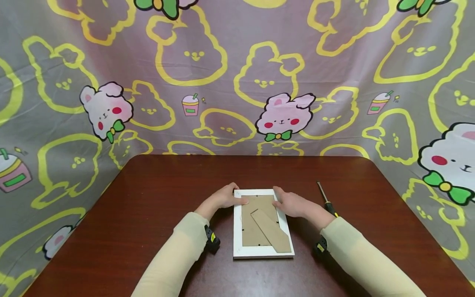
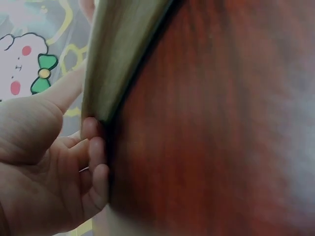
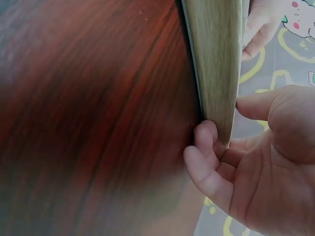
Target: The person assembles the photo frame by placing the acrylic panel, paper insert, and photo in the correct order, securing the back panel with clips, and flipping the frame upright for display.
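Observation:
A white-edged picture frame [image 1: 238, 225] lies back side up in the head view, showing its brown backing board [image 1: 256, 231] and a slanted stand leg [image 1: 272, 231]. My left hand [image 1: 225, 197] grips its far left corner, thumb over the back. At the far right corner my right hand [image 1: 291, 203] holds the opposite side, thumb on the border. The left wrist view shows the fingers of my left hand [image 2: 49, 167] curled at the wood-grained side. From the right wrist, my right hand [image 3: 266, 167] has its fingertips at the lower edge of the frame's side [image 3: 214, 59].
To the right lies a screwdriver [image 1: 323, 192] with a metal shaft and a black and yellow handle, partly hidden by my right forearm. The table [image 1: 148, 198] is dark reddish wood. A patterned curtain [image 1: 230, 53] hangs around its back and sides.

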`<state>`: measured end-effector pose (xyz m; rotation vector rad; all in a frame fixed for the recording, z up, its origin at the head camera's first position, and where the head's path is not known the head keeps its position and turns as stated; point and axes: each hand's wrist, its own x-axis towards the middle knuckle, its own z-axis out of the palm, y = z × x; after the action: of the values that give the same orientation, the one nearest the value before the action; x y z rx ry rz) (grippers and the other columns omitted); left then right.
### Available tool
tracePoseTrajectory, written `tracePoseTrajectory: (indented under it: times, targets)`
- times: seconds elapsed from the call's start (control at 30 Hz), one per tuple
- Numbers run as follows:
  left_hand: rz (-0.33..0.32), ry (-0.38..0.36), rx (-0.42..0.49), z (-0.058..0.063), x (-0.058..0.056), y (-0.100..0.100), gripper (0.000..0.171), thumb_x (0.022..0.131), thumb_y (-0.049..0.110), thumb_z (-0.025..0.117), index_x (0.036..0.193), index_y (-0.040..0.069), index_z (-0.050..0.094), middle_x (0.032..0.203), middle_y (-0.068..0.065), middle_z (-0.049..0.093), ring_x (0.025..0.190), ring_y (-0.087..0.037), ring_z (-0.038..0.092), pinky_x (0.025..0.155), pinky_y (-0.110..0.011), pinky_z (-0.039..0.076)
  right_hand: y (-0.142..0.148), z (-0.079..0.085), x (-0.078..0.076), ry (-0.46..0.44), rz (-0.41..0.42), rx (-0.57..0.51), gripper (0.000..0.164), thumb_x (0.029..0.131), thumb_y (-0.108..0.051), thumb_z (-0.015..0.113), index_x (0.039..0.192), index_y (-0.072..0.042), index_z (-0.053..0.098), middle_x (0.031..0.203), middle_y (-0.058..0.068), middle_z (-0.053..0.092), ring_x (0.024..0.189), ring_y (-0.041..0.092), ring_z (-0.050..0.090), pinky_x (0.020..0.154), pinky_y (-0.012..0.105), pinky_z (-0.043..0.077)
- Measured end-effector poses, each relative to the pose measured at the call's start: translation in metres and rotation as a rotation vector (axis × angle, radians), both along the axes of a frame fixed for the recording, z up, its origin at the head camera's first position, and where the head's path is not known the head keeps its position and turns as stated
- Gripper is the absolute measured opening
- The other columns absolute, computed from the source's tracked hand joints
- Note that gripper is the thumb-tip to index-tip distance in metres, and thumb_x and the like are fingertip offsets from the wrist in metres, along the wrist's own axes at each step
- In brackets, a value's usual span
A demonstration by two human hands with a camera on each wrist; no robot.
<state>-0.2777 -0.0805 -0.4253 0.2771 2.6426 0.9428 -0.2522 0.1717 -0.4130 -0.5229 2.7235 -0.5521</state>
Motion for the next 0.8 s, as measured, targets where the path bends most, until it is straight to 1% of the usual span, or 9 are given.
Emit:
tracePoseTrajectory:
  times: [0.17,0.3,0.37,0.43,0.5,0.57,0.63,0.7,0.8]
  targets:
    - [-0.004,0.015,-0.047,-0.002,0.002,-0.001,0.054,0.084,0.052,0.071,0.115,0.011,0.053,0.100,-0.003,0.057,0.086,-0.021,0.053,0.076,-0.037,0.044,-0.001,-0.002,-0.001,-0.031,-0.006,-0.035,0.062,0.103,-0.020,0.050,0.149,0.007,0.018,0.146,0.030,0.035,0.129,0.039,0.043,0.100,0.051,0.038]
    - [-0.023,0.042,-0.061,-0.002,0.001,0.000,0.051,0.085,0.052,0.070,0.111,0.012,0.053,0.094,-0.002,0.057,0.083,-0.019,0.053,0.074,-0.035,0.043,-0.001,-0.002,0.000,-0.033,-0.027,-0.033,0.062,0.103,-0.020,0.050,0.149,0.006,0.018,0.144,0.030,0.038,0.123,0.035,0.049,0.095,0.048,0.043]
    - [-0.028,0.059,-0.062,-0.002,0.001,0.000,0.050,0.086,0.053,0.069,0.111,0.012,0.052,0.091,-0.002,0.057,0.080,-0.019,0.053,0.071,-0.034,0.043,-0.001,-0.001,0.000,-0.043,-0.042,-0.043,0.063,0.103,-0.020,0.051,0.149,0.006,0.018,0.126,0.030,0.053,0.103,0.032,0.060,0.081,0.044,0.048]
    - [-0.031,0.071,-0.054,-0.004,0.003,0.000,0.053,0.087,0.053,0.067,0.114,0.011,0.051,0.087,-0.002,0.057,0.074,-0.018,0.053,0.067,-0.033,0.042,0.000,-0.001,0.001,-0.058,-0.054,-0.051,0.063,0.103,-0.020,0.051,0.150,0.005,0.017,0.099,0.023,0.062,0.078,0.026,0.062,0.065,0.038,0.048]
    - [-0.025,0.080,-0.024,-0.006,0.007,0.000,0.057,0.088,0.054,0.065,0.120,0.009,0.048,0.082,-0.003,0.056,0.068,-0.017,0.051,0.062,-0.032,0.041,0.000,-0.002,0.002,-0.079,-0.064,-0.062,0.063,0.103,-0.020,0.051,0.150,0.004,0.017,0.074,0.013,0.057,0.057,0.019,0.053,0.053,0.032,0.041]
    - [-0.024,0.089,0.014,-0.008,0.013,-0.002,0.064,0.090,0.052,0.064,0.128,0.006,0.043,0.078,-0.003,0.055,0.061,-0.015,0.049,0.057,-0.030,0.039,0.001,-0.002,0.002,-0.086,-0.065,-0.068,0.063,0.103,-0.019,0.051,0.150,0.003,0.016,0.066,0.010,0.052,0.050,0.017,0.047,0.048,0.030,0.037]
    - [-0.025,0.090,0.055,-0.008,0.021,-0.005,0.073,0.090,0.050,0.065,0.136,0.002,0.035,0.073,-0.002,0.054,0.055,-0.013,0.045,0.052,-0.028,0.036,0.001,-0.003,0.002,-0.061,-0.051,-0.059,0.063,0.102,-0.020,0.052,0.149,0.004,0.018,0.078,0.014,0.059,0.059,0.017,0.053,0.054,0.031,0.041]
    - [-0.026,0.088,0.082,-0.007,0.031,-0.009,0.081,0.090,0.046,0.067,0.142,-0.001,0.027,0.067,0.000,0.053,0.051,-0.011,0.042,0.049,-0.026,0.034,0.000,-0.003,0.001,-0.032,-0.034,-0.045,0.062,0.102,-0.019,0.053,0.148,0.006,0.020,0.097,0.022,0.062,0.074,0.021,0.059,0.063,0.036,0.045]
    - [-0.029,0.079,0.082,-0.002,0.048,-0.016,0.087,0.089,0.043,0.069,0.144,-0.005,0.024,0.066,0.001,0.053,0.051,-0.010,0.042,0.049,-0.026,0.035,-0.001,-0.001,-0.001,-0.004,-0.023,-0.025,0.062,0.101,-0.020,0.054,0.148,0.006,0.022,0.121,0.028,0.057,0.096,0.025,0.060,0.077,0.041,0.046]
